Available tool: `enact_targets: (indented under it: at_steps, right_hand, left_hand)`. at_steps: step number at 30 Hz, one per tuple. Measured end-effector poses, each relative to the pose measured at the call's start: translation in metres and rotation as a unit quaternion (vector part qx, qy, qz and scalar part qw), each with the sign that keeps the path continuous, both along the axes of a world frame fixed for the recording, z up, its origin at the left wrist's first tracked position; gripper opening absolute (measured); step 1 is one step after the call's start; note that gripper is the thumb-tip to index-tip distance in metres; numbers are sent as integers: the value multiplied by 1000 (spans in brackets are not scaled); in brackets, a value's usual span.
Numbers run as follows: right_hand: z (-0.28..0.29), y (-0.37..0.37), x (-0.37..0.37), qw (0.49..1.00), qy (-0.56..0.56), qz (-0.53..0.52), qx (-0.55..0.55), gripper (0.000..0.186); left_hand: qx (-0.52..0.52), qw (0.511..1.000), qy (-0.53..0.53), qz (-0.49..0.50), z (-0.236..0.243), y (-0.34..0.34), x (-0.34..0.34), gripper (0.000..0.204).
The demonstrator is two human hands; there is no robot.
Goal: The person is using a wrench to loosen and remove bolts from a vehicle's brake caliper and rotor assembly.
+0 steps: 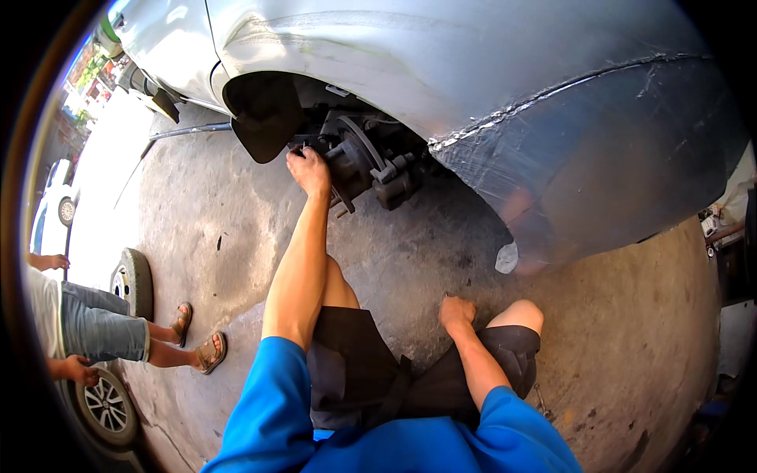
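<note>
My left hand (309, 170) reaches into the wheel arch of a grey car, its fingers curled at the left side of the bare wheel hub (348, 167). A small dark tip shows above those fingers, but what they grip is hidden. The brake caliper (397, 183) sits at the right of the hub, and wheel studs (341, 213) stick out below. Beside my right knee my right hand (457, 313) is closed in a fist, with a tiny metallic bit at its top that is too small to name.
Above me spreads the car's fender (331, 51), leading to a scuffed bumper (599, 165) with a cracked seam. A dark mudflap (264, 118) hangs left of the hub. Another person (106, 319) in sandals stands at left, near a loose wheel (106, 406) and a tyre (138, 284).
</note>
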State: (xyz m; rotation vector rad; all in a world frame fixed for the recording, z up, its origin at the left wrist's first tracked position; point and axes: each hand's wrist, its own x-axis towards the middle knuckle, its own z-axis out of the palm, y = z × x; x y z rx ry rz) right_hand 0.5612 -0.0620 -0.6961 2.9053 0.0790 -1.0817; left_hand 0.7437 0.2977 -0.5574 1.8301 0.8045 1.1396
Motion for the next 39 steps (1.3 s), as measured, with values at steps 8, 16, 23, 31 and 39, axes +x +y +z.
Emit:
enact_targets:
  at_steps: [8, 16, 23, 31, 39]
  right_hand:
    - [2, 2, 2, 1000, 18, -3, -5, 20]
    - [0, 3, 2, 1000, 16, -1, -7, 22]
    - [-2, 5, 4, 1000, 16, -12, -7, 23]
    - [-1, 6, 4, 1000, 16, -16, 1, 22]
    - [-15, 30, 19, 1000, 8, 14, 7, 21]
  left_hand:
    - [-5, 1000, 3, -3, -2, -1, 2, 39]
    - [4, 1000, 11, 5, -5, 1, 7, 36]
    - [20, 1000, 13, 18, -6, 3, 9, 34]
    - [43, 999, 16, 24, -2, -4, 10, 31]
    - [36, 999, 12, 5, -9, 4, 9, 33]
